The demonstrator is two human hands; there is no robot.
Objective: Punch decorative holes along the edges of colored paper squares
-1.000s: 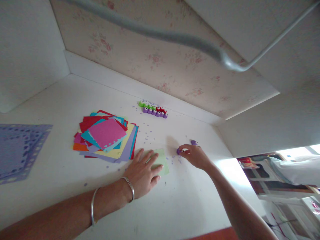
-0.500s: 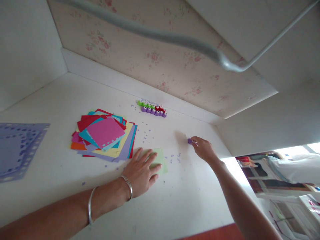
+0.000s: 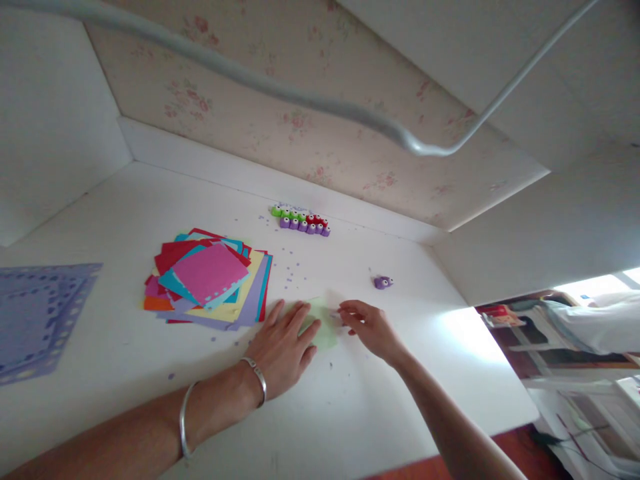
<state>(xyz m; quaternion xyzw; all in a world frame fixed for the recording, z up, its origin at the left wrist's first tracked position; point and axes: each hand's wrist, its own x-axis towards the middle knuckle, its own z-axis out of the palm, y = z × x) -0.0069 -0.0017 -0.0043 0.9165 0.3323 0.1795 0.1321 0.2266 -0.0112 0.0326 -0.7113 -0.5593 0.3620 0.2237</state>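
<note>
My left hand lies with fingers spread on a pale green sheet of paper, its left part covered by the fingers. At the sheet's right edge is my right hand, thumb and fingertips drawn together over small purple paper bits. Whatever sits between those fingertips is too small to make out. Further right, a purple craft punch rests on the table, apart from both hands. Just left of my left hand, a stack of coloured paper has a pink sheet on top.
Two rows of green, red and purple punches stand near the back wall. Purple sheets with punched edges lie at far left. Purple paper dots are scattered over the white table. A grey bar crosses overhead.
My right hand has let go of the purple punch, leaving it on the table, and moved left to the green sheet's edge. My left hand stays on the sheet. The view has shifted slightly.
</note>
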